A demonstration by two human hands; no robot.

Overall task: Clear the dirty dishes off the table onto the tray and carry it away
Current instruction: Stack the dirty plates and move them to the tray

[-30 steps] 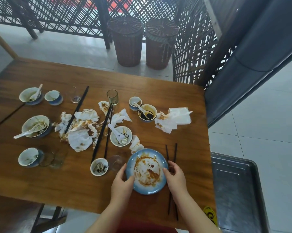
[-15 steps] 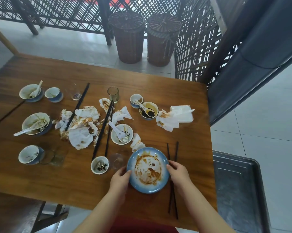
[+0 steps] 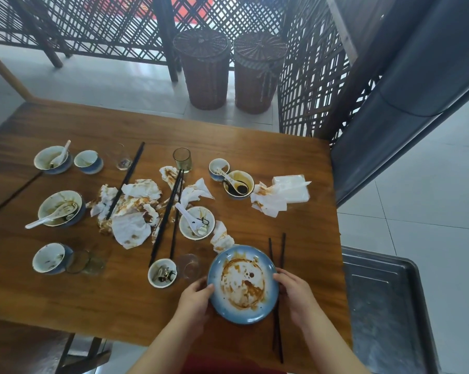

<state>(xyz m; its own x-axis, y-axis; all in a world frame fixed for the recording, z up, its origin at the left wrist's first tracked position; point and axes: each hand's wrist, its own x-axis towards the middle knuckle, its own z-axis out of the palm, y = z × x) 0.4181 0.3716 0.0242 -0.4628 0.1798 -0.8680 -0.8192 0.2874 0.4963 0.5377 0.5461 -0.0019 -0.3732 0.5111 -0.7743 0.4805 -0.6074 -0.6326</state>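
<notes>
A blue plate (image 3: 244, 283) smeared with brown sauce sits near the front edge of the wooden table (image 3: 309, 163). My left hand (image 3: 194, 300) grips its left rim and my right hand (image 3: 295, 295) grips its right rim. A grey metal tray (image 3: 387, 306) lies low beside the table at the right. Black chopsticks (image 3: 277, 292) lie partly under my right hand. Several dirty bowls stand around, among them a small cup (image 3: 161, 273), a bowl with a spoon (image 3: 196, 222) and a sauce bowl (image 3: 238, 183).
Soiled napkins (image 3: 130, 211) are heaped mid-table, with a clean napkin stack (image 3: 290, 188) to the right. More bowls (image 3: 60, 209) and glasses (image 3: 182, 159) stand at the left and back. Two wicker baskets (image 3: 203, 68) and a lattice screen stand beyond the table.
Both hands have stayed on the plate's rim; the plate has shifted slightly toward the right. The camera has tilted a little.
</notes>
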